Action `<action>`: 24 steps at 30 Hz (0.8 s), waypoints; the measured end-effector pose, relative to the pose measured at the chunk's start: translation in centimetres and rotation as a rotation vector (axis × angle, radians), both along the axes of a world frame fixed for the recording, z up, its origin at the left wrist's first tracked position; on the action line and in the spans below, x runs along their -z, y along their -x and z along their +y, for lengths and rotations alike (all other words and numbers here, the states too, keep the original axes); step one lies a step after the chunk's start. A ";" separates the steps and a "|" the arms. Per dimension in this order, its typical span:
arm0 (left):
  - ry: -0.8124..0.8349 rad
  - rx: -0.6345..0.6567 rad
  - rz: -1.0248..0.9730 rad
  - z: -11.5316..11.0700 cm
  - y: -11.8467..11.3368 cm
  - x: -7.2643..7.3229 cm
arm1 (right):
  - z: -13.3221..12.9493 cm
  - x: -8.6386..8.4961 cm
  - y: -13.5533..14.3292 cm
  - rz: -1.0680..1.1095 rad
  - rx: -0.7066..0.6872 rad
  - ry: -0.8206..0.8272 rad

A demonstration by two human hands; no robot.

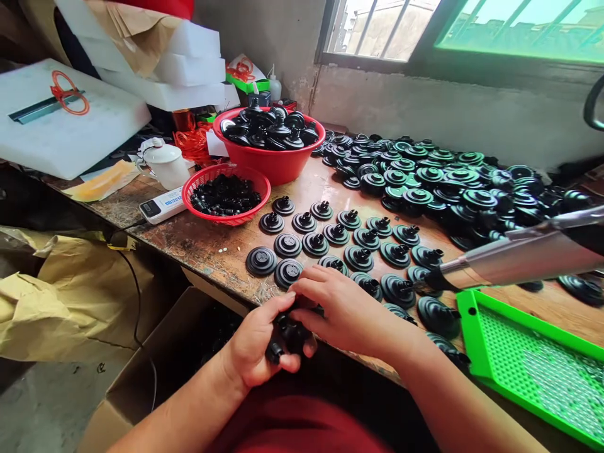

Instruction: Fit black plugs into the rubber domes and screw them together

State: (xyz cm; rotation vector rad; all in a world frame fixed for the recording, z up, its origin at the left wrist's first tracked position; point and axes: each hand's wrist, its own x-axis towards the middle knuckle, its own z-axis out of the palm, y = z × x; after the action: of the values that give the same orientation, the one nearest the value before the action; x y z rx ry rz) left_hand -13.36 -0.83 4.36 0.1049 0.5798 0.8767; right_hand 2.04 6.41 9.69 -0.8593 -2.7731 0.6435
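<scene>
My left hand is curled palm up at the table's front edge, closed around several small black plastic fittings. My right hand reaches over it, with bent fingers on the fittings in the left palm; its fingertips are partly hidden. Just beyond the hands, black round stepped discs stand in rows, most with a black fitting upright in the centre. A few nearer discs show a bare centre with small holes. More loose black fittings fill a red mesh basket at the left.
A red basin heaped with assembled discs stands behind the basket. Many discs are piled along the wall. From the right, a grey tool with a black tip reaches over the rows. A green perforated tray holds small shiny pieces. An open carton sits below.
</scene>
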 end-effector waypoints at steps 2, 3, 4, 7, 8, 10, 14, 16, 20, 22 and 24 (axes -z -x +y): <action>-0.024 0.021 -0.017 0.1 0.3 0.0 | 0.7 -0.1 0.0 0.046 0.020 0.007; -0.034 0.027 -0.024 0.2 0.4 -0.1 | 1.2 -0.1 0.1 0.070 0.046 0.002; -0.036 0.026 -0.029 0.2 0.5 -0.2 | 1.7 0.0 0.2 0.078 0.078 -0.010; 0.021 -0.020 -0.003 0.6 0.8 -0.3 | 3.0 0.3 0.8 -0.037 0.126 -0.091; 0.052 -0.043 0.015 0.7 0.9 -0.3 | 3.3 0.5 1.1 -0.102 0.116 -0.124; 0.102 -0.089 0.052 0.8 1.1 -0.3 | 3.7 0.9 1.7 -0.217 0.075 -0.176; 0.132 -0.143 0.096 0.9 1.8 -0.3 | 3.9 1.3 2.3 -0.300 0.040 -0.232; 0.141 -0.160 0.093 0.9 2.1 -0.3 | 3.9 1.4 2.3 -0.311 0.051 -0.241; 0.137 -0.177 0.036 1.0 2.6 -0.1 | 4.2 1.5 2.3 -0.318 0.050 -0.252; 0.144 -0.171 0.029 1.1 2.6 -0.1 | 4.3 1.5 2.3 -0.316 0.038 -0.264; 0.164 -0.149 0.031 1.1 2.6 -0.1 | 4.3 1.7 2.4 -0.316 0.030 -0.284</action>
State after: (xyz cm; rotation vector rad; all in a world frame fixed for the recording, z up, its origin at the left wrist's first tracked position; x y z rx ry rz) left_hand -15.94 0.30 4.45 -0.0749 0.6927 0.9692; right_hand -0.36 10.73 8.03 -1.0094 -3.0159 0.1066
